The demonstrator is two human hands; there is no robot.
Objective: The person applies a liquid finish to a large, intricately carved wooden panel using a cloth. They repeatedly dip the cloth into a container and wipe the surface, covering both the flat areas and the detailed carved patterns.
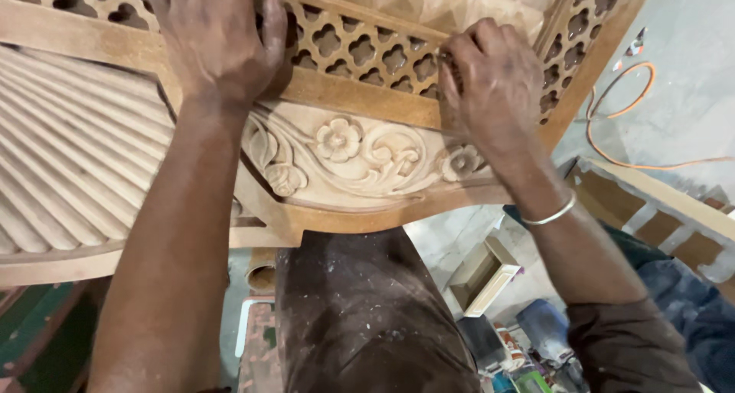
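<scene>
Below the brown quatrefoil lattice (367,52) I see a pale floral carved panel (360,155). Left of it, pale fluted ribs (69,155); right, an orange cable (612,125).

Open box (484,276): floor, lower right of centre, below carved wood edge; rectangular, shallow, pale cream walls, tan inside, lying tilted.

Small containers (513,347): floor, bottom right, beside box; red-and-white and green patches, possibly tins or packets, too blurred to tell.

No signs. No screens.

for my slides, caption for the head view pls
Left hand flat on a carved wooden panel, right hand curled with fingers against its lattice.
</scene>
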